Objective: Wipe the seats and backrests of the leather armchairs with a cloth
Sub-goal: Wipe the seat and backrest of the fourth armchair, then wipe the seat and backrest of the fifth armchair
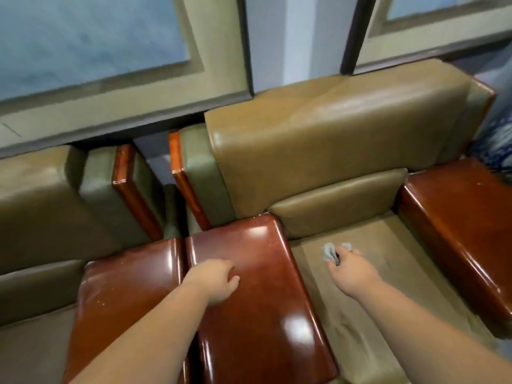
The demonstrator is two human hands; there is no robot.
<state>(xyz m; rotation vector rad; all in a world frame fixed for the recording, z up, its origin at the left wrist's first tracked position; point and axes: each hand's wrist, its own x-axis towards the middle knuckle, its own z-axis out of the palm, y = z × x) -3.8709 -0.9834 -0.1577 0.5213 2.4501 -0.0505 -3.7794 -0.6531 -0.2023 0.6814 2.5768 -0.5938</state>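
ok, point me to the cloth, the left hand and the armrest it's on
cloth [329, 251]: head view, on the grey bunched fabric sticking out past the right hand's fingers.
left hand [214, 281]: head view, on the back of the hand.
armrest [263, 314]: head view, on its glossy wooden top, right of the left hand.

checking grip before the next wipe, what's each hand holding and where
Right hand grips the bunched grey cloth at its near end; left hand holds nothing.

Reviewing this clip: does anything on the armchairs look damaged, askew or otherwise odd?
Yes, minor wear. The glossy red-brown wooden armrest of the left armchair shows pale chips and scuffs near its left edge. The olive leather seat is wrinkled. The right hand holds a small grey cloth on it.
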